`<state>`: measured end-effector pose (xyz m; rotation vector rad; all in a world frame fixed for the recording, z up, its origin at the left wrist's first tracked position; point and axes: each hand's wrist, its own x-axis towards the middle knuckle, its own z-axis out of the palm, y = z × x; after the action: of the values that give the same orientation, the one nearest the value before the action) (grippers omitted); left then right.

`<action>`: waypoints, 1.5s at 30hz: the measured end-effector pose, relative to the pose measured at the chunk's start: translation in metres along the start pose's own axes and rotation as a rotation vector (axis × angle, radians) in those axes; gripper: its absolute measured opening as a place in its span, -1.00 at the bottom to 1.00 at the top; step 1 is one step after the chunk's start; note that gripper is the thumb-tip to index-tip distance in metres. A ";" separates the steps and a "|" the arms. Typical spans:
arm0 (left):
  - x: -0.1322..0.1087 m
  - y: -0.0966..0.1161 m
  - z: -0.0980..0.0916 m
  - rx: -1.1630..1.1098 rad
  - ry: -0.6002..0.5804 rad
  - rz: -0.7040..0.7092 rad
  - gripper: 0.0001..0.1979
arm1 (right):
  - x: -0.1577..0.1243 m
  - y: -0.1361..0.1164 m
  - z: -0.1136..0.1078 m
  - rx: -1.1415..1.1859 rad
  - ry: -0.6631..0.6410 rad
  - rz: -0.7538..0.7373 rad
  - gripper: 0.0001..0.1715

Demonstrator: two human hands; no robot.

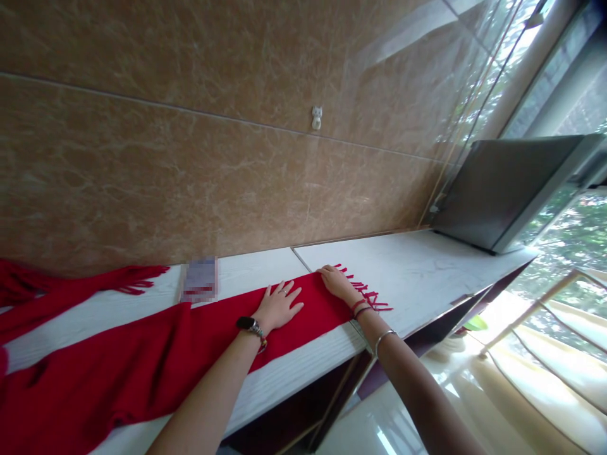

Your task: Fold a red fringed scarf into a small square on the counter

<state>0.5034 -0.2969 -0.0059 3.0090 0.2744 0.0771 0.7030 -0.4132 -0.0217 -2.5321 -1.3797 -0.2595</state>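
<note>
A long red scarf with a fringed end lies stretched along a white wood-grain countertop. My left hand lies flat on the scarf with fingers spread, wearing a ring and a dark wristband. My right hand presses on the scarf close to the fringe, fingers down on the cloth, with red cords and a silver bangle on the wrist. Neither hand grips anything. At the far left the scarf bunches up and doubles back along the wall.
A brown marble wall rises behind the counter, with a small white cat-shaped hook. A grey flat box-like appliance sits at the counter's right end by a window. A small blurred item stands near the wall.
</note>
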 end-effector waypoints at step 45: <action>-0.001 -0.002 0.000 -0.032 0.035 -0.007 -0.48 | -0.058 0.042 -0.054 -0.224 -0.107 0.315 -0.59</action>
<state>0.5026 -0.2955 -0.0065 2.9774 0.2849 0.1317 0.7053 -0.4976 0.0086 -2.9386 -1.0103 -0.2313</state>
